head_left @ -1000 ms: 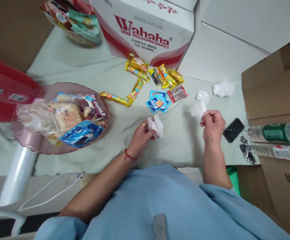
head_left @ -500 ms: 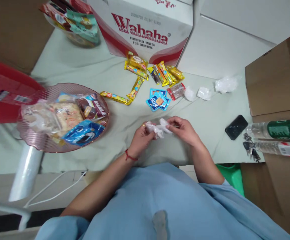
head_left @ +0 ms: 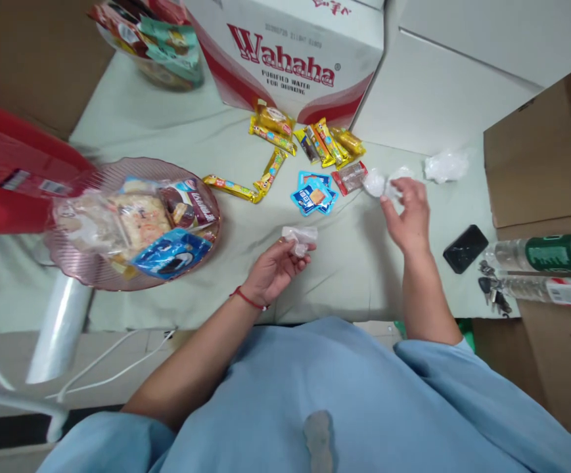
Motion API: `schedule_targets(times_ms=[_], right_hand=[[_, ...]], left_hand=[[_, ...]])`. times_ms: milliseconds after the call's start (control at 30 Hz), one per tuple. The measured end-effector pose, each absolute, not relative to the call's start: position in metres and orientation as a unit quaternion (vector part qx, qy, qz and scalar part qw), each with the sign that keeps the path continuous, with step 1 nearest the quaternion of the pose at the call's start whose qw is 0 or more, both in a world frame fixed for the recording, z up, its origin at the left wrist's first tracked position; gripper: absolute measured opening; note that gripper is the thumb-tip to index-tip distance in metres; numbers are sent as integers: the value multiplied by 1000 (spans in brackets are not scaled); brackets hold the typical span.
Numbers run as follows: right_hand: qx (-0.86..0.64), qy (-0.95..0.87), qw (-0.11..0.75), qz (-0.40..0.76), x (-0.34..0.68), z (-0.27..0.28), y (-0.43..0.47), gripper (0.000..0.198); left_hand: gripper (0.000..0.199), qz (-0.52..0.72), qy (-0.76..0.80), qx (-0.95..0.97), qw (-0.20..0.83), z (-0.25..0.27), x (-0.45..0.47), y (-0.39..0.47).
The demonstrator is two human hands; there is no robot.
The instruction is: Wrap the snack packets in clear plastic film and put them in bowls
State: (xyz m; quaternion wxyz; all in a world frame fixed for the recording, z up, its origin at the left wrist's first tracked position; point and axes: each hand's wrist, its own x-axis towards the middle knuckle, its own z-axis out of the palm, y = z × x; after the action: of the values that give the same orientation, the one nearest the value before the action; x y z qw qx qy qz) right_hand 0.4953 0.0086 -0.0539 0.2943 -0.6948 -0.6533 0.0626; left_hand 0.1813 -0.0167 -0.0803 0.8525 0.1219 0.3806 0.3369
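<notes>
My left hand [head_left: 278, 266] is closed on a crumpled piece of white plastic wrap [head_left: 301, 235], pinched between thumb and fingers above the cloth. Farther right, my right hand [head_left: 409, 213] reaches over a second crumpled clear wad [head_left: 399, 173], its thumb and curled fingers apart on either side of it. Part of that wad is hidden behind the fingers, and a firm grip does not show. Just left of it lies a rounded clear wad [head_left: 374, 182]. A larger crumpled wad [head_left: 445, 165] lies to the right.
Yellow snack packets [head_left: 325, 143], blue sachets [head_left: 313, 194] and a red-ended packet [head_left: 349, 177] lie before the Wahaha carton [head_left: 285, 56]. A pink glass bowl [head_left: 112, 279] of packaged snacks stands left. A phone [head_left: 465, 248], keys [head_left: 496, 297] and bottles [head_left: 551, 253] are at right.
My hands have parted. The right hand has moved right and away from me, to the clear wads. The left hand keeps the white wrap, slightly turned. The view has shifted a little.
</notes>
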Motion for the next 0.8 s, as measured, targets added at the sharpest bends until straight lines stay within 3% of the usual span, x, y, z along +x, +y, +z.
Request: schedule_targets(times_ms=[100, 167, 267, 467, 633, 733, 800], right_hand=[[-593, -743, 236, 200, 469, -78, 2, 45], [-596, -740, 219, 220, 463, -88, -2, 46], [-642, -683, 277, 210, 465, -84, -9, 44], [-496, -626, 343, 494, 426, -66, -29, 62], [-515, -467, 369, 617, 392, -86, -31, 40], [-549, -422, 390, 607, 396, -85, -29, 39], [-570, -424, 387, 588, 401, -79, -29, 38]], left_hand=[[24, 315, 377, 97, 866, -80, 175, -14], [29, 292, 375, 80, 876, -81, 172, -14], [40, 245, 376, 77, 890, -84, 170, -16], [46, 169, 356, 127, 910, -92, 180, -26], [69, 108, 353, 203, 907, -92, 167, -32], [73, 154, 472, 303, 814, -82, 146, -36], [58, 255, 589, 401, 654, -69, 135, -42]])
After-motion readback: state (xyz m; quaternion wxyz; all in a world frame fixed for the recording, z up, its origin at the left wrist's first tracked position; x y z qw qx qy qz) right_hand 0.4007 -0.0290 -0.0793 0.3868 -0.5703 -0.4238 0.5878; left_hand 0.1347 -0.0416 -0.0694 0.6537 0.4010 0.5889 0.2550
